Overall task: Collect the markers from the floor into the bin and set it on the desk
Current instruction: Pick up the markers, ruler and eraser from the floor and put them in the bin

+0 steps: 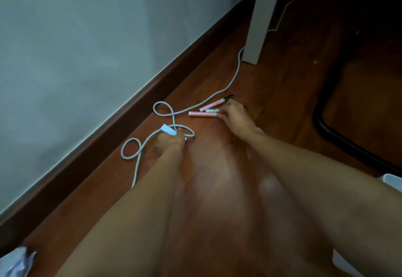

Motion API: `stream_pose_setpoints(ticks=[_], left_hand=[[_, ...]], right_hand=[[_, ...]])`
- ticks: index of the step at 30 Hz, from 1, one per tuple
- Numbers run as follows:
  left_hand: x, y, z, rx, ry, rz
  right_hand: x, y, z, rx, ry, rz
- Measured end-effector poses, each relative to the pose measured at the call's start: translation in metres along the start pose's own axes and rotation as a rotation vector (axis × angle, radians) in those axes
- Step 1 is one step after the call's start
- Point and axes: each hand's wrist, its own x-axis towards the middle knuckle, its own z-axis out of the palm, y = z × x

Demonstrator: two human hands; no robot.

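Right hand (pixel 236 118): reached forward to the floor, fingers (pixel 226 108) curled down over the near ends of three markers, closed on them in a gathering pinch; whether all three are gripped or only pressed together cannot be told.
Markers: pink marker with black cap (pixel 215 103), short white marker (pixel 212 110), orange-red marker (pixel 202 114), lying side by side and touching, splayed out leftward from under the hand. Bunched so as to come up in one grasp, probably.
Left hand (pixel 170 140): low at the floor, closed on a light blue flat object (pixel 168 129) that juts out past the knuckles toward the wall. Identity of the object uncertain; a marker or cap, possibly.
Cable (pixel 171 111): grey, looped on the wooden floor (pixel 217 157) around and under the left hand, one run passing just beside the markers toward the desk leg (pixel 260 22). Snag risk on lifting from that side.
Bin (pixel 391 181): white rim just visible at the right edge, near the right forearm, on the floor. Kept within reach for dropping in, by the look of it. Contents not visible.
White object (pixel 343 261): at lower right edge, unidentified.
Crumpled paper (pixel 15 261): lower left corner, well apart from both hands.
Step in hand: collecting, with markers not yet in the bin.
Remaining: deposit, then lift the bin to the desk.
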Motion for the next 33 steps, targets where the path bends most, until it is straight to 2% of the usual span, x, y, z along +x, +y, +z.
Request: stream_pose_setpoints(ticks=[3,8,13,16,21,26,33], left_hand=[[0.003,-0.003,0.001,-0.052,0.022,-0.016],[-0.010,-0.004,-0.008,-0.209,-0.034,-0.120],[-0.066,-0.003,-0.027,-0.097,-0.015,-0.092],[-0.095,0.005,-0.035,-0.002,-0.099,-0.017],[-0.142,0.033,-0.035,0.002,-0.235,0.121],[-0.211,0.062,-0.011,-0.003,-0.479,0.389],[-0.330,0.057,0.028,0.031,-0.781,0.500]], right_hand=[[0.004,-0.002,0.006,-0.057,-0.005,-0.015],[-0.016,-0.006,0.004,-0.162,-0.063,0.066],[-0.052,-0.015,-0.024,-0.087,-0.111,0.211],[-0.074,-0.016,-0.045,0.013,-0.083,0.281],[-0.108,-0.015,-0.104,0.201,0.075,0.439],[-0.159,0.004,-0.170,0.275,0.316,0.543],[-0.267,0.043,-0.234,0.244,0.547,0.697]])
